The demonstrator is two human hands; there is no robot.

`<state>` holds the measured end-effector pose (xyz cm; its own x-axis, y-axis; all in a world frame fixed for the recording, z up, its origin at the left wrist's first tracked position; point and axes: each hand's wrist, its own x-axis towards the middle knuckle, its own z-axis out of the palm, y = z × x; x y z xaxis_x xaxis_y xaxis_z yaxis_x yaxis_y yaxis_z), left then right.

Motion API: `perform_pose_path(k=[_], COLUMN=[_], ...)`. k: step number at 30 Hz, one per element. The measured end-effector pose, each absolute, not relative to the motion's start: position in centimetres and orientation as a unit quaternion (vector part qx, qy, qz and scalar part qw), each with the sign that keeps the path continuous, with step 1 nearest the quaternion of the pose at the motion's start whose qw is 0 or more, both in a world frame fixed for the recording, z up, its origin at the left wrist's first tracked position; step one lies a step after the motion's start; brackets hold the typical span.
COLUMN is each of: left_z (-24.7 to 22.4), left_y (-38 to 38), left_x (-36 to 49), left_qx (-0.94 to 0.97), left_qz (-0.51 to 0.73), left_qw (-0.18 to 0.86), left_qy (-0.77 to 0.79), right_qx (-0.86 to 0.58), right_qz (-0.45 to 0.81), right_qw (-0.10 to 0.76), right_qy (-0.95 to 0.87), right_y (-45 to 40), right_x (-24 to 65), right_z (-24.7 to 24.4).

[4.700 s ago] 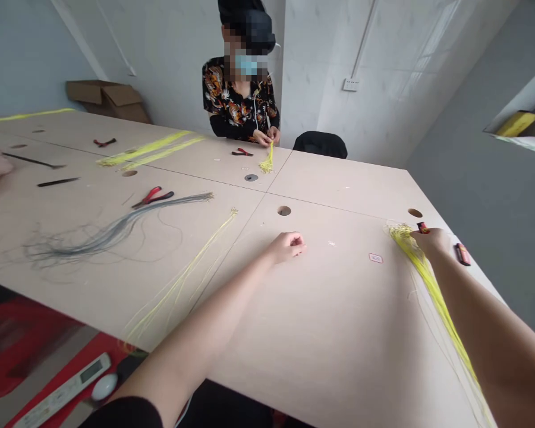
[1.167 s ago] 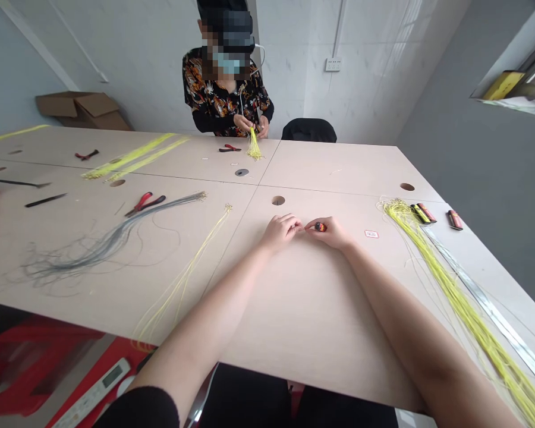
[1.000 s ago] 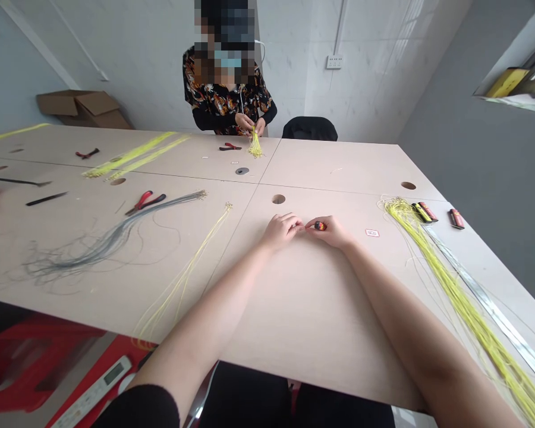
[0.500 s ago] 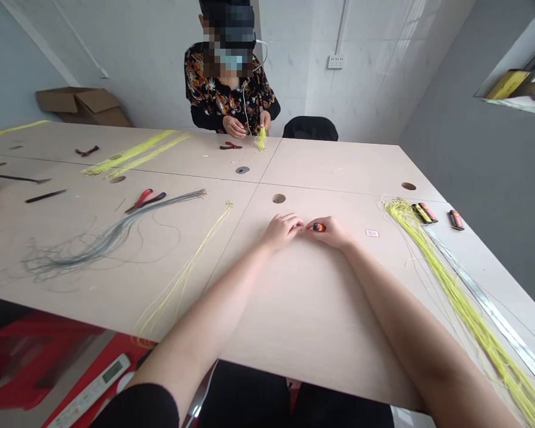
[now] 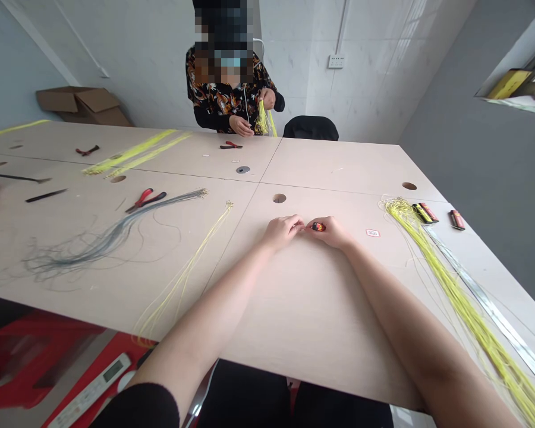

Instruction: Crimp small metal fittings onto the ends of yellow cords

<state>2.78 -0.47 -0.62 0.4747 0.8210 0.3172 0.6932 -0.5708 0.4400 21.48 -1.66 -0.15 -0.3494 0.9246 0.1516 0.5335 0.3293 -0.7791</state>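
Near the middle of the table, my two hands meet at the fingertips. My right hand (image 5: pixel 332 230) is closed around a small black, red and yellow cylinder (image 5: pixel 318 226), perhaps a battery; most of it is hidden in the fingers. My left hand (image 5: pixel 284 230) is closed in a pinch just left of it, and a thin reddish bit shows between the hands. What the left fingers grip is too small to make out. To the right of my hands lies a small white label with a red border (image 5: pixel 373 233).
Yellow wires (image 5: pixel 446 279), a flat silvery strip (image 5: pixel 485 297) and similar cylinders (image 5: pixel 457 219) lie right. Grey wires (image 5: pixel 129 229), thin yellow wires (image 5: pixel 200 244) and red-handled pliers (image 5: pixel 145 199) lie left. A co-worker (image 5: pixel 232 98) across the table holds yellow wires (image 5: pixel 264 119).
The co-worker across the table has raised the bundle of yellow wires off the tabletop. My hands stay in nearly the same place, with the cylinder turned slightly.
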Motion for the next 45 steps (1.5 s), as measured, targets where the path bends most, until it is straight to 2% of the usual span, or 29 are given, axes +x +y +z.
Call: perform_pose_path(k=[15, 25, 45], left_z=[0.5, -0.1, 0.3], left_y=[-2.7, -2.5, -2.5], left_x=[4.3, 4.9, 4.8], left_qx=[0.855, 0.821, 0.825], left_qz=[0.236, 0.239, 0.236], left_qw=[0.026, 0.060, 0.060], left_qy=[0.461, 0.515, 0.511], right_qx=[-0.517, -0.505, -0.483], right_qz=[0.308, 0.352, 0.373], right_qw=[0.307, 0.339, 0.330], right_qy=[-0.737, -0.711, -0.720], right_y=[-1.7, -1.3, -1.5], right_x=[21.3, 21.5, 21.6], right_z=[0.3, 0.3, 0.5])
